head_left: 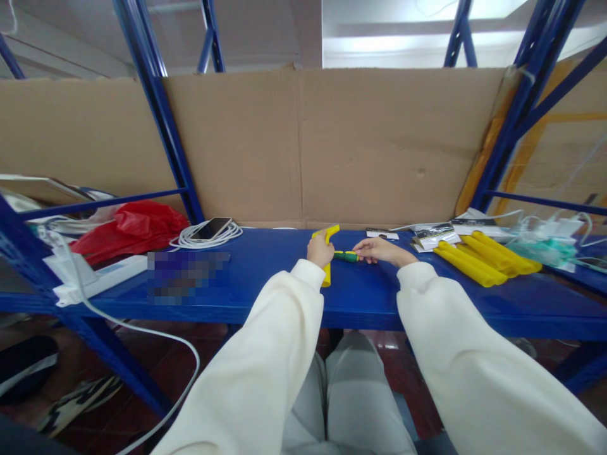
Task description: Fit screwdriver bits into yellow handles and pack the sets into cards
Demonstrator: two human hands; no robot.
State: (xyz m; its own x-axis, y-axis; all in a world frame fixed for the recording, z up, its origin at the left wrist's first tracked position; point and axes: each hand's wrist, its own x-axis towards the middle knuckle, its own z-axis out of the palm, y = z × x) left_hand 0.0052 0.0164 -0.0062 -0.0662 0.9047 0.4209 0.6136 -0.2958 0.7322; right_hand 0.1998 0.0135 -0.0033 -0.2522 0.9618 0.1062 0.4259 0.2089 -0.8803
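My left hand (321, 250) is closed around a yellow plastic piece (327, 235), whose bent top sticks out above the fingers and whose straight lower end shows below them. To its right, my right hand (379, 251) pinches the end of a green and yellow screwdriver (347, 256). The screwdriver lies roughly level, its other end pointing at the yellow piece near my left fingers. Its tip is hidden, so I cannot tell whether it touches the piece. Both hands are just above the blue shelf table (279, 297).
Several yellow tube-like pieces (474, 264) lie at the right, beside small plastic packets (434, 236). On the left are a phone (212, 229) on a coiled white cable (183, 239), a red plastic bag (133, 230) and a white power strip (111, 278). A cardboard sheet (303, 145) stands behind.
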